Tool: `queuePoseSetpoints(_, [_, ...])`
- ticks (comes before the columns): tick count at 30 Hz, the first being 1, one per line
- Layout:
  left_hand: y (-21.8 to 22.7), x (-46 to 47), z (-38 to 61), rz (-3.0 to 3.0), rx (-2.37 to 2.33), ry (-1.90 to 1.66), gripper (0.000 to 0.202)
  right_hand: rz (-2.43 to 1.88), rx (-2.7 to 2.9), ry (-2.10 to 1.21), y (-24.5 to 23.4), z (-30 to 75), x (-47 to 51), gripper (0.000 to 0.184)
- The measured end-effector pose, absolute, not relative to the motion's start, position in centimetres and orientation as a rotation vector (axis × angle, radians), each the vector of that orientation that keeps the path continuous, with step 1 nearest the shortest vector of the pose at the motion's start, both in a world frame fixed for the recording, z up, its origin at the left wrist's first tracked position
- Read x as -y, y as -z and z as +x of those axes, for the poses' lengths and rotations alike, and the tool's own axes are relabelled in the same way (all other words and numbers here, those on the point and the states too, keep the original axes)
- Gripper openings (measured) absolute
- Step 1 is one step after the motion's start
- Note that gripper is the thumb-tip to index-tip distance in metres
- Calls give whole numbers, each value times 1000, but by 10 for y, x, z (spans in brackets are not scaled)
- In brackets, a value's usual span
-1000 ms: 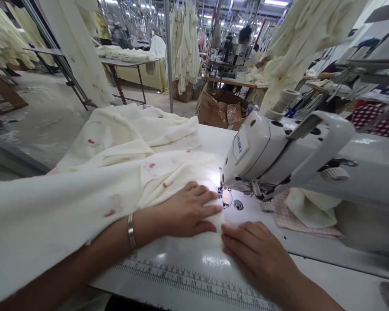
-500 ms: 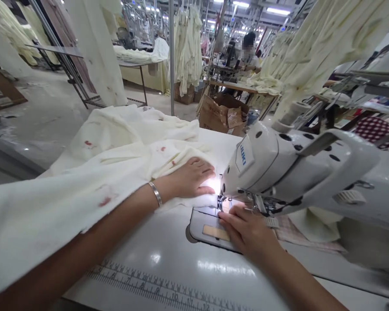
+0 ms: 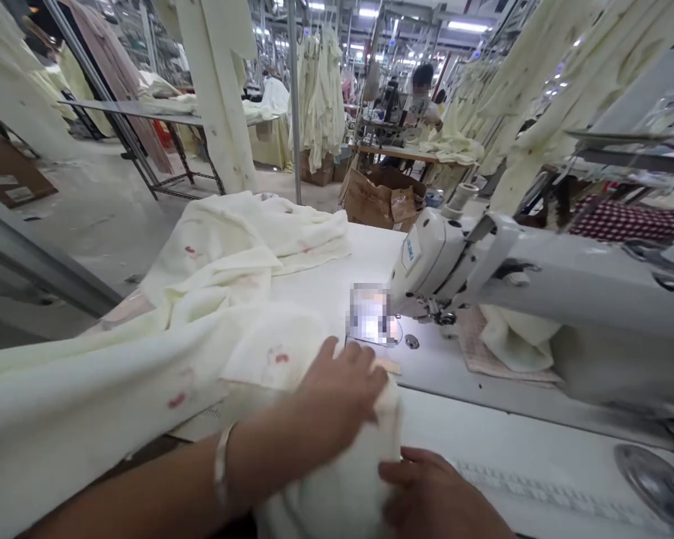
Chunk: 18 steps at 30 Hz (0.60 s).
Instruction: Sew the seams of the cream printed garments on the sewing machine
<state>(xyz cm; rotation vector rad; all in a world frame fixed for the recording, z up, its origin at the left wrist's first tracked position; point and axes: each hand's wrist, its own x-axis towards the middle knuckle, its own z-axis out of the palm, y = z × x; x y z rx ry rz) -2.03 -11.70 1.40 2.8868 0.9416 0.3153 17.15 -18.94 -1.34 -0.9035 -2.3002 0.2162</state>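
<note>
Hands, left hand point(image 3: 342, 389) and right hand point(image 3: 427, 494), grip cream fabric point(image 3: 247, 299) beside sewing machine point(image 3: 483, 262).

Both hands low and close together, forearms reaching in from the near edge.

The left hand point(image 3: 342, 389) lies palm down, fingers point(image 3: 365, 358) spread and slightly curled, its forearm running in from the lower left with a thin bangle at the wrist. The right hand point(image 3: 427, 494) sits just below and right of it, knuckles up, fingers bent inward toward the left hand; motion blur softens both.
</note>
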Motion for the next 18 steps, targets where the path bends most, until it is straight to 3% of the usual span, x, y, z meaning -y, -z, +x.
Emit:
queuePoseSetpoints(3, [-24,96,-19,2832,-972,-239,6,-1148,2245,-259,-1,179,202,13])
queuePoseSetpoints(7, [-32,110,-22,2725,-845,-357,8,-1478,2073,-173,-11,169,202,39])
queuePoseSetpoints(9, [-43,113,-27,2726,-818,-364,4,-1467,2010,-228,-10,161,199,41])
queuePoseSetpoints(13, [-78,101,-45,2619,-858,-275,15,-1374,1982,-552,-13,157,200,28])
queuePoseSetpoints(16, [-102,97,-54,2330,-736,-158,19,-1421,1936,-905,-21,160,209,6])
queuePoseSetpoints(18, [-109,102,-54,2245,-659,-95,14,-1375,1855,-1149,-28,160,215,47])
